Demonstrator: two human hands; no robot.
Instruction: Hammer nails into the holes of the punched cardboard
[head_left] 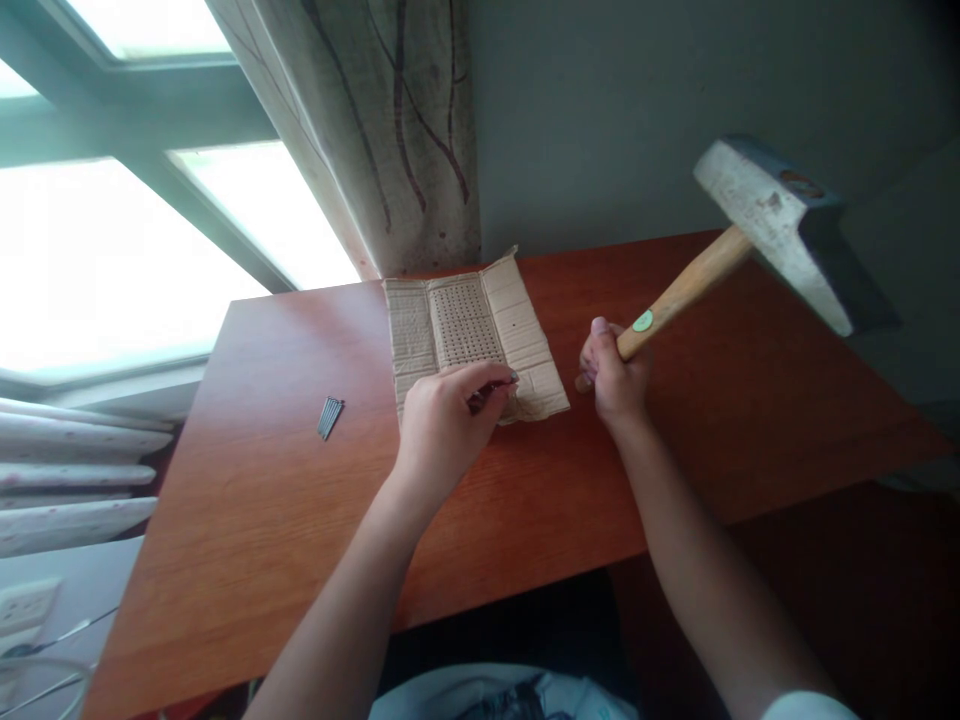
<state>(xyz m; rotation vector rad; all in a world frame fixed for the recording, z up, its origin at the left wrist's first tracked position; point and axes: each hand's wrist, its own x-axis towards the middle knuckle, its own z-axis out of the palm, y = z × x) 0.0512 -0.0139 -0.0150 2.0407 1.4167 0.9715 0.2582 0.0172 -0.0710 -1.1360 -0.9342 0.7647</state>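
My right hand (616, 375) is wrapped round the wooden handle of a hammer (772, 205), whose large metal head is raised up and to the right, above the table. Thumb and fingers of my left hand (454, 410) are pinched together over the near right part of a flattened piece of cardboard (521, 325). What they hold is too small and hidden to make out. Rows of small dark holes or dots cover the middle panel of the cardboard. To the left of it, a small bunch of nails (330, 417) lies side by side on the table.
The reddish-brown wooden table (300, 560) runs up to a grey wall (600, 120). A patterned curtain (427, 130) hangs behind the cardboard. Bright windows (112, 240) stand at the left. Wall sockets with cables (30, 610) are at the lower left, beside the table edge.
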